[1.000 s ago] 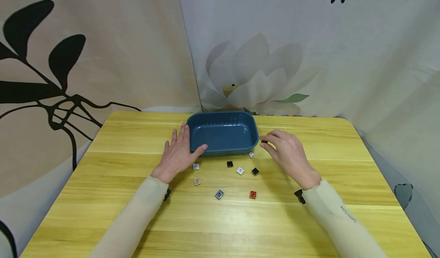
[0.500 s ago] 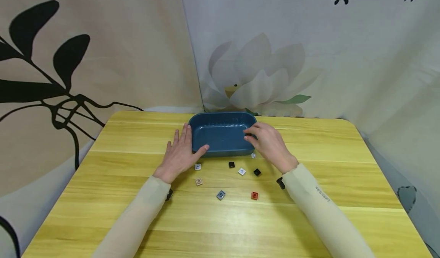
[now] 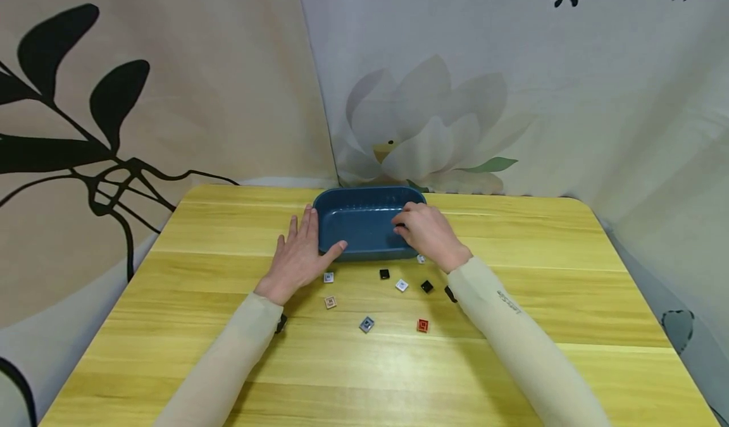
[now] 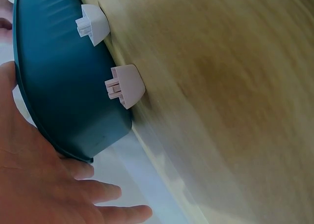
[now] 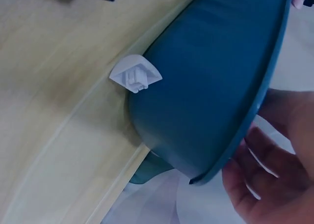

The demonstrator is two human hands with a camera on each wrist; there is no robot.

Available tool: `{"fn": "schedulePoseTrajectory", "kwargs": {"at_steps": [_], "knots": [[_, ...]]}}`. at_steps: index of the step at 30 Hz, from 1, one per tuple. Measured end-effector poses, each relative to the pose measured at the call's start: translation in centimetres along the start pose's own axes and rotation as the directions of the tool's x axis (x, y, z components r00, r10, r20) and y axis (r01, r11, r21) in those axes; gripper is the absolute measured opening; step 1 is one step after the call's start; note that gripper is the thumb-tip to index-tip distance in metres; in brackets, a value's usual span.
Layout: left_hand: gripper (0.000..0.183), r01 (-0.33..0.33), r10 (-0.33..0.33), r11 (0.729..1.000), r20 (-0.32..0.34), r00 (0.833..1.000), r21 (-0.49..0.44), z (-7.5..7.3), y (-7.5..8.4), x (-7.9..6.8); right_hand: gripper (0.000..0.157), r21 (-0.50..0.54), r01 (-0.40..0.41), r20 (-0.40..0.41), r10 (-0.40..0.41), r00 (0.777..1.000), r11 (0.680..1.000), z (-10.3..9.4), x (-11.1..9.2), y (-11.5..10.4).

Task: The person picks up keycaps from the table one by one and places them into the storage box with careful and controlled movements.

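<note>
A dark blue rectangular tray (image 3: 364, 255) stands near the table's back edge. My left hand (image 3: 297, 257) rests against its left end, fingers straight and thumb along the front rim. Over the tray's right side, my right hand (image 3: 427, 232) pinches a small black keycap (image 4: 5, 23) between thumb and fingertips, mostly hidden by the fingers. In front of the tray lie loose keycaps, stem side up: white ones (image 3: 401, 285), black ones (image 3: 427, 286), a beige one (image 3: 330, 302), a grey-blue one (image 3: 367, 324) and a red one (image 3: 423, 326). One white keycap (image 5: 135, 74) lies close to the tray's right front corner.
The wooden table (image 3: 364, 383) extends toward me and to both sides. Behind it hangs a pale printed curtain (image 3: 512, 98) with plant and flower patterns. Dark wrist cameras (image 3: 450, 294) sit under both sleeves.
My right hand has moved left from beside the tray to over its right side, with the black keycap in its fingers. My left hand stays at the tray's left end.
</note>
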State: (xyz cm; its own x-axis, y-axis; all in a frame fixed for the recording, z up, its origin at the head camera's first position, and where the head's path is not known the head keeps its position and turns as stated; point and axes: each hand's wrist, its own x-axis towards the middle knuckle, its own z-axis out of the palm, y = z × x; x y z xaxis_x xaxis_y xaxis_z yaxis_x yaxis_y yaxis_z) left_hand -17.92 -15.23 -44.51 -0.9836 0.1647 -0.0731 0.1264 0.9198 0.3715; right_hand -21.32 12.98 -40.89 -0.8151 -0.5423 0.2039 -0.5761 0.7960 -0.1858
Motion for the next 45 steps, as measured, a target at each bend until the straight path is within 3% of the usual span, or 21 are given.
{"fn": "schedulePoseTrajectory", "kwargs": {"at_steps": [8,17,20,24,32,45], "knots": [[0.115,0.004,-0.004,1.0,0.0,1.0,0.006,0.1,0.0,0.0,0.019,0.008,-0.051,0.141,0.049,0.989,0.999,0.6,0.7,0.2],[0.113,-0.002,0.002,1.0,0.0,1.0,0.002,0.1,0.1,0.1,0.024,0.062,-0.077,0.192,0.064,0.979,0.995,0.7,1.0,0.6],[0.113,-0.005,0.005,1.0,0.004,1.0,0.002,0.1,0.2,0.1,0.026,0.061,-0.092,0.17,0.081,0.982,0.994,0.4,0.6,0.7],[0.114,-0.001,0.001,1.0,0.003,1.0,0.002,0.1,0.1,0.0,0.03,0.039,-0.099,0.084,0.095,0.992,0.994,-0.4,-0.6,0.6],[0.113,-0.005,0.005,1.0,-0.002,1.0,-0.002,0.0,0.0,0.1,0.038,0.006,-0.032,-0.101,0.033,0.994,0.999,-2.6,-4.3,0.2],[0.113,0.0,0.0,1.0,0.011,1.0,0.007,0.1,0.1,0.2,0.039,-0.008,0.151,-0.108,-0.151,0.983,0.989,-2.8,-10.4,-1.5]]}}
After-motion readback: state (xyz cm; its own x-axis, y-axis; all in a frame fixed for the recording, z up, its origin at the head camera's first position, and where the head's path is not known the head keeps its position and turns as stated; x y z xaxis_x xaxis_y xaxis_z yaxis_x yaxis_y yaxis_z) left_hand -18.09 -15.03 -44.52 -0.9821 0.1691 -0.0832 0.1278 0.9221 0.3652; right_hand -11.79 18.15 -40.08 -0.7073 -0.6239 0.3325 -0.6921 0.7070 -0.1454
